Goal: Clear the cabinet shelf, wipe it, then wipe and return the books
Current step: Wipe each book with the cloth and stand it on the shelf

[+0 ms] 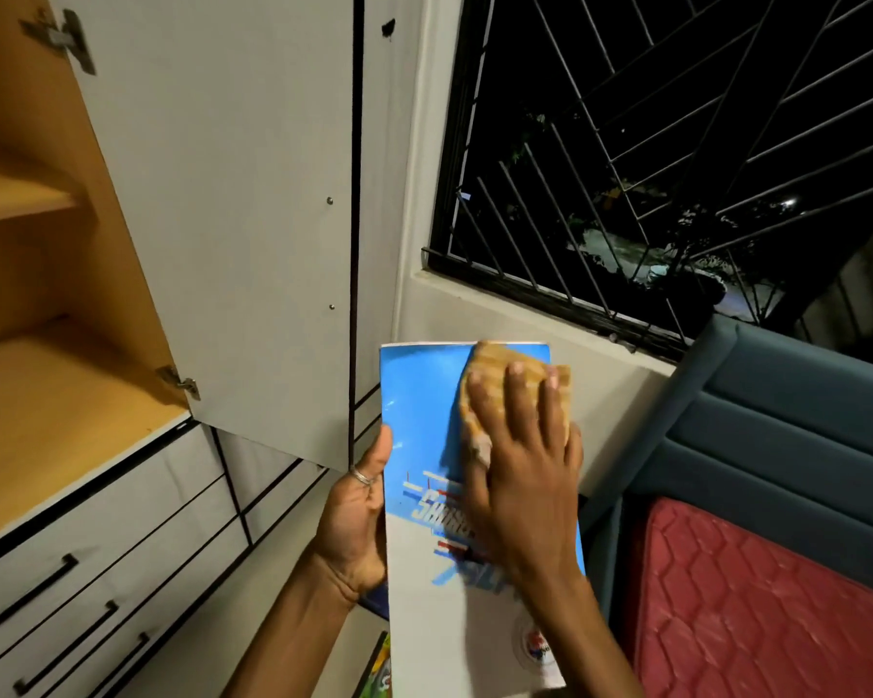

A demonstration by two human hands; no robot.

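Head view: cloth under right hand, on book.

**Window, bed and drawers around the scene**

A dark window with a black metal grille fills the upper right, plants dimly visible outside. Below it stands a teal padded headboard beside a red quilted mattress. At lower left, white drawers carry black bar handles
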